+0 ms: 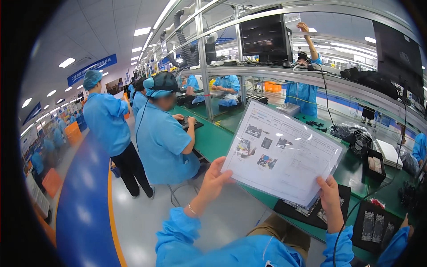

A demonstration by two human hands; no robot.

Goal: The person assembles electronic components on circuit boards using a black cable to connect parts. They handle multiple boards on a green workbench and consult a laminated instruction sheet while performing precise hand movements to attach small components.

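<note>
Between my two hands I hold up a laminated instruction sheet (pixel 284 153), tilted down to the right, with small photos of parts and printed tables on it. My left hand (pixel 216 178) pinches its lower left corner, thumb on the front. At its lower right edge, my right hand (pixel 328 193) grips with the thumb in front; the other fingers are partly behind the sheet. Beneath the sheet's lower edge, a black mat (pixel 293 211) with dark electronic parts on it shows in part. Some of the workbench lies hidden behind the sheet.
A green workbench (pixel 271 200) runs along my front. Farther right are another black mat with metal parts (pixel 373 227), a black box (pixel 376 164) and a small fan (pixel 359 142). A seated co-worker (pixel 162 133) works at the left; a dark cable (pixel 349 213) hangs near my right arm.
</note>
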